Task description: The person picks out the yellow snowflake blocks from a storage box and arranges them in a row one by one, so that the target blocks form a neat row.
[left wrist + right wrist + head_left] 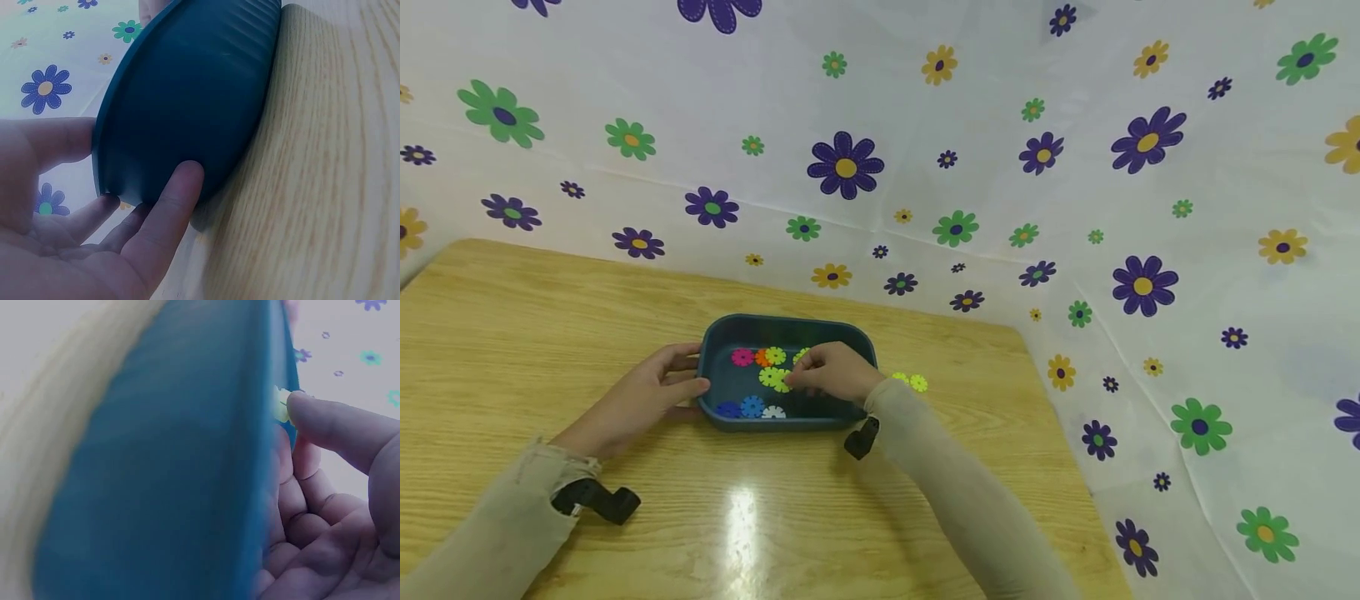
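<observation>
A dark teal tray (790, 425) sits on the wooden table with several notched plastic discs inside. My left hand (651, 392) holds its left end, thumb at the rim and a finger (184, 181) against the outer wall. Over the tray, my right hand (838, 371) pinches a yellow-green notched disc (282, 406) between thumb and fingers. Another yellow-green disc (769, 377) is right beside the pinched one. Along the far side of the tray are a pink disc (742, 357), an orange disc (762, 357) and more yellow-green ones. Blue discs (752, 407) and a white disc (773, 412) lie near its front wall.
Yellow-green discs (918, 383) lie on the table (625, 308) just right of the tray. A flower-printed white cloth (910, 167) hangs behind the table and along its right side. Black straps with mounts (597, 500) are on both wrists.
</observation>
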The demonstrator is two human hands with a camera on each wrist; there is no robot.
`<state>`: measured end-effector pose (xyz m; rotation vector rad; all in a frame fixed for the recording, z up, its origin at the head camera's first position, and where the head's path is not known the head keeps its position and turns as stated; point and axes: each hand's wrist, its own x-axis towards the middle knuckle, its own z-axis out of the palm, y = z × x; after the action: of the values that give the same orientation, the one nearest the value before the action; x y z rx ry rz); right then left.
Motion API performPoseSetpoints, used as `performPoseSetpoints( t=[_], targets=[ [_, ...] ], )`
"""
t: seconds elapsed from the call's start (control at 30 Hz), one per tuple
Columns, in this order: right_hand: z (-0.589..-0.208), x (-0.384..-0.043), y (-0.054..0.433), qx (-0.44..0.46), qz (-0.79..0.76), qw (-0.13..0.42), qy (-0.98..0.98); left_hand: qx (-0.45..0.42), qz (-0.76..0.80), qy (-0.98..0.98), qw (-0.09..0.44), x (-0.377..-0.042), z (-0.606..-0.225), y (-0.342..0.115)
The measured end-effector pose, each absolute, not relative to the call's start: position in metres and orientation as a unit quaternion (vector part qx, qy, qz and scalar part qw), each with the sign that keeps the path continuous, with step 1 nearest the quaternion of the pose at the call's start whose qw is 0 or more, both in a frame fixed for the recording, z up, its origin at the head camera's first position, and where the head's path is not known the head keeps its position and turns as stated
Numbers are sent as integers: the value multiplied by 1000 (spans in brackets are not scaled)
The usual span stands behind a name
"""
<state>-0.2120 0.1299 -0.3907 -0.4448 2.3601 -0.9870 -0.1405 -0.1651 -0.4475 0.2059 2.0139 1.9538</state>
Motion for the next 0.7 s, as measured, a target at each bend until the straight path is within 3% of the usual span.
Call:
performPoseSetpoints(
  t=[0.7],
  targets=[
    [-375,-222,240,-65,-481,215,847,72,686,704,168,-142,-447,-166]
  ],
)
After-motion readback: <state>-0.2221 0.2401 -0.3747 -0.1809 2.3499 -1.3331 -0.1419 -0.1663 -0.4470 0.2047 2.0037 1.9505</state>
